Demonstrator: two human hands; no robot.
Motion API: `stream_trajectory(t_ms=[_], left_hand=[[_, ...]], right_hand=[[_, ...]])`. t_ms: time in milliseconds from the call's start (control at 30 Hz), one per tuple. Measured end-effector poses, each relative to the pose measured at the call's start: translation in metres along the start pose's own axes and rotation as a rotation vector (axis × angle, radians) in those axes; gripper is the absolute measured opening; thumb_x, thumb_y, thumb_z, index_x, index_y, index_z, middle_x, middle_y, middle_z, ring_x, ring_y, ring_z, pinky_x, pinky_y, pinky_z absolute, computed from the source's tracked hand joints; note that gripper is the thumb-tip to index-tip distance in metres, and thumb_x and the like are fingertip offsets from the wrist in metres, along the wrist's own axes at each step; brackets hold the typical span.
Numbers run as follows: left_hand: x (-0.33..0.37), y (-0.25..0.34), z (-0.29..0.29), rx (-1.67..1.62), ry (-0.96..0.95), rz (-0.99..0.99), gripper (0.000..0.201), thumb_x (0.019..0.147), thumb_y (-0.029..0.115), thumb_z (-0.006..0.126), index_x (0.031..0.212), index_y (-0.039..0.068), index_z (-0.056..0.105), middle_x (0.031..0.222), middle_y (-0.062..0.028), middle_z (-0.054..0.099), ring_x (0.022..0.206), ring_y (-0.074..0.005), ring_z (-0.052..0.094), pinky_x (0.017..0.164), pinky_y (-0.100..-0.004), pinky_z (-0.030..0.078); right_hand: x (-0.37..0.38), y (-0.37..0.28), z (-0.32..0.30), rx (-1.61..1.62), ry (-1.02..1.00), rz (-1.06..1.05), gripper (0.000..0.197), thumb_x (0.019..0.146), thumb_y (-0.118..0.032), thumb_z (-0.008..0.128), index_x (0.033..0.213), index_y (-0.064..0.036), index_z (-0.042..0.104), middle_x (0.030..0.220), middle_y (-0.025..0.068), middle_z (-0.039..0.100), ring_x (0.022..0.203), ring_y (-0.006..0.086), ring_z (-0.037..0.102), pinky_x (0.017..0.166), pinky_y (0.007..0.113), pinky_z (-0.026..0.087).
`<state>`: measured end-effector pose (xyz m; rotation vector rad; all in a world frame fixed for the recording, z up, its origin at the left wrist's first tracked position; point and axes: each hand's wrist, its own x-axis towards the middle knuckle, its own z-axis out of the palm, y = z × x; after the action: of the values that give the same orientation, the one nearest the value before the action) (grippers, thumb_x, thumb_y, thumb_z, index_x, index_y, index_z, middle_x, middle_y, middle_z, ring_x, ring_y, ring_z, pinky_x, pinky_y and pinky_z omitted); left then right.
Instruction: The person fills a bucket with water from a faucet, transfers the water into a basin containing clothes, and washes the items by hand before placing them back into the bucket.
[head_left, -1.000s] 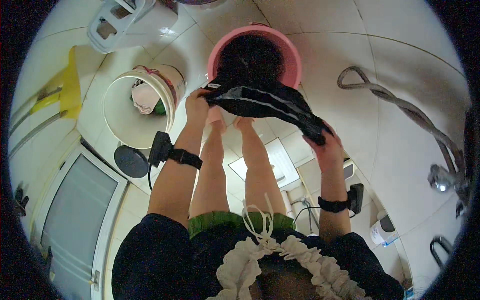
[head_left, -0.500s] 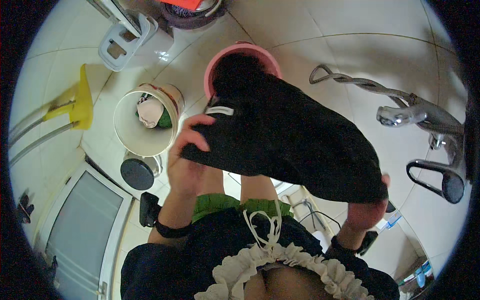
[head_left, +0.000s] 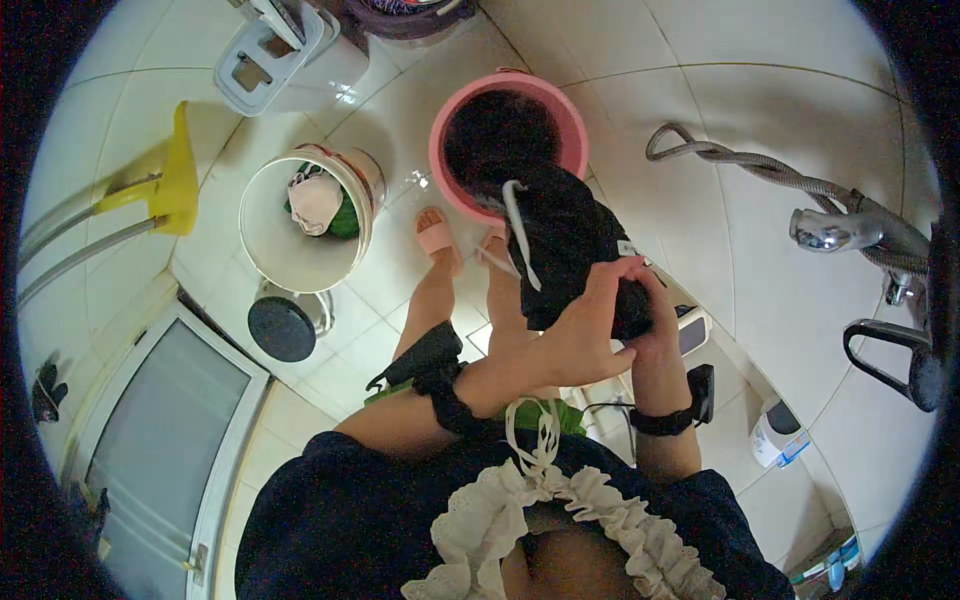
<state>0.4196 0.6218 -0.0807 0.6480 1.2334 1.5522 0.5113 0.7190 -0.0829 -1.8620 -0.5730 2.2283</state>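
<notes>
A bunched black garment (head_left: 568, 240) with a pale drawstring and a small white tag hangs in front of me, its far end over the rim of a pink bucket (head_left: 442, 172). My left hand (head_left: 585, 335) reaches across to the right and curls round the near end of the cloth. Against it, my right hand (head_left: 655, 320) is closed on the same end, and the fingertips of both hands meet near the tag. Inside the bucket it is dark; whether that is water or more cloth I cannot tell.
Left of the pink bucket stands a white bucket (head_left: 262, 262) with a pink and green cloth (head_left: 315, 203) inside. Nearby are a round black-topped bin (head_left: 282, 328), a yellow dustpan-like tool (head_left: 180, 185) and a pale lidded container (head_left: 300, 85). A metal tap (head_left: 835, 230) with a hose is on the right.
The black garment, spread wide between both hands before, is now gathered together and hangs lengthwise toward the pink bucket. My left hand has moved right to join the right hand.
</notes>
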Motion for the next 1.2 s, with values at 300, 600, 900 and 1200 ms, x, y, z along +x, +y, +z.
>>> stream_trajectory(t_ms=[300, 600, 900, 1200], left_hand=[[-0.021, -0.107, -0.075, -0.811, 0.403, -0.644, 0.048, 0.077, 0.043, 0.052, 0.099, 0.001, 0.049, 0.095, -0.0109, 0.055, 0.083, -0.0239, 0.054, 0.075, -0.0366, 0.045], [0.054, -0.092, -0.011, -1.110, 0.696, -0.524, 0.089, 0.065, 0.072, 0.038, 0.123, 0.005, 0.034, 0.125, -0.0134, 0.036, 0.112, -0.0311, 0.035, 0.096, -0.0441, 0.026], [0.109, -0.116, -0.033, -1.389, 0.554, -0.507, 0.035, 0.071, 0.036, 0.060, 0.084, 0.003, 0.055, 0.078, -0.0096, 0.057, 0.074, -0.0260, 0.054, 0.069, -0.0392, 0.046], [0.078, -0.044, -0.056, -1.104, 0.662, -0.709, 0.012, 0.063, 0.003, 0.056, 0.075, 0.004, 0.055, 0.064, -0.0039, 0.050, 0.064, -0.0169, 0.052, 0.060, -0.0295, 0.046]], right_hand=[[-0.071, -0.060, -0.023, -0.466, 0.030, -0.405, 0.054, 0.058, -0.011, 0.056, 0.110, 0.0007, 0.046, 0.103, 0.0119, 0.051, 0.093, 0.0230, 0.050, 0.082, 0.031, 0.041], [-0.240, -0.098, -0.038, -1.241, 0.270, -0.684, 0.018, 0.057, 0.005, 0.058, 0.068, -0.0074, 0.051, 0.080, 0.0068, 0.054, 0.079, 0.0208, 0.052, 0.073, 0.030, 0.041], [-0.288, -0.100, -0.099, -1.159, 0.251, -0.684, 0.023, 0.068, -0.019, 0.054, 0.083, -0.0040, 0.045, 0.080, 0.0086, 0.049, 0.080, 0.0204, 0.046, 0.082, 0.034, 0.035], [-0.143, -0.121, -0.063, -1.428, 0.089, -0.542, 0.034, 0.057, 0.001, 0.063, 0.090, -0.0060, 0.060, 0.089, 0.0092, 0.060, 0.081, 0.0201, 0.057, 0.074, 0.030, 0.044]])
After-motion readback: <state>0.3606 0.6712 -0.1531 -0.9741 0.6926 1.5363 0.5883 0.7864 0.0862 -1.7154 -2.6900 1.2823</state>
